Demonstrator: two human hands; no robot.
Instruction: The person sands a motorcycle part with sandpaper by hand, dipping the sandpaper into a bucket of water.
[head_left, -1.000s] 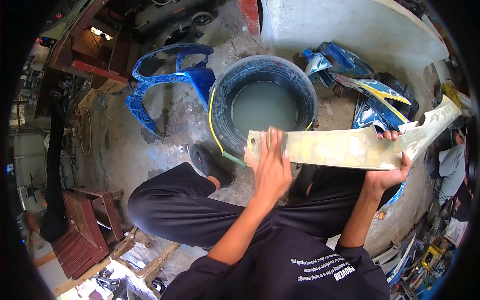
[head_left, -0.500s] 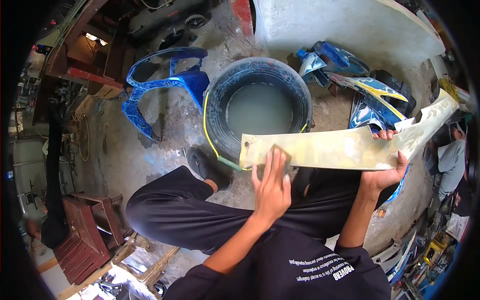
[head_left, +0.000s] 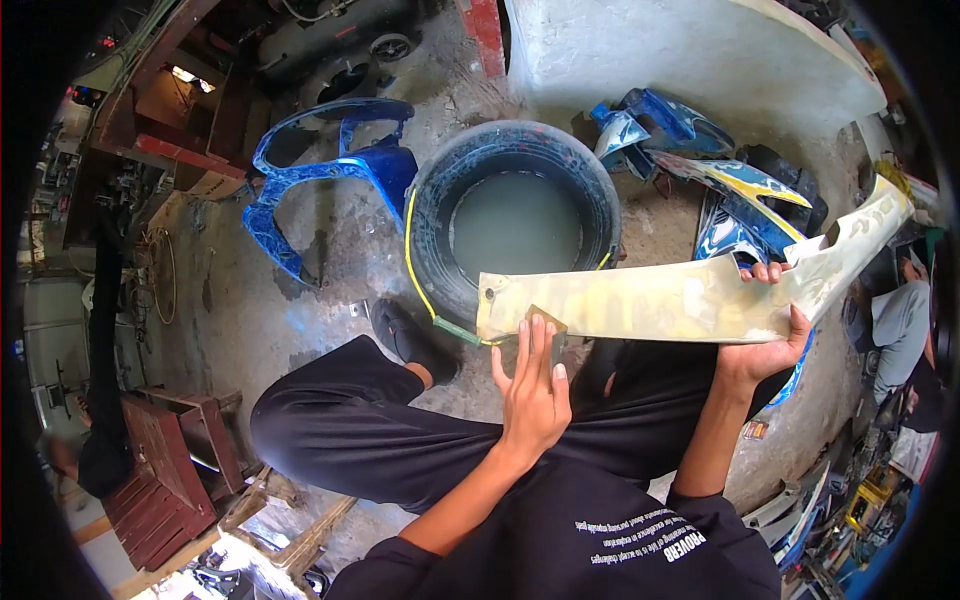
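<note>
A long pale cream panel (head_left: 620, 300) lies across my lap, its left end over the near rim of a dark bucket (head_left: 430, 190) holding cloudy water (head_left: 515, 225). My right hand (head_left: 770, 345) grips the panel near its right, notched end, with the thumb on the near side and fingers over the far edge. My left hand (head_left: 535, 395) presses a small brown sheet (head_left: 546, 319) under its fingertips against the panel's near edge, toward the left end. The sheet is mostly covered by the fingers.
A blue plastic frame (head_left: 370, 165) lies on the floor left of the bucket. Blue, white and yellow fairing parts (head_left: 745, 195) lie to the right. A red-brown wooden stool (head_left: 165, 460) stands at lower left. Another person's grey-clothed part (head_left: 900, 330) shows at the right edge.
My left hand has slid from the panel's upper side down to its near edge, and the brown sheet now shows. My right hand keeps its grip. The view has shifted slightly.
</note>
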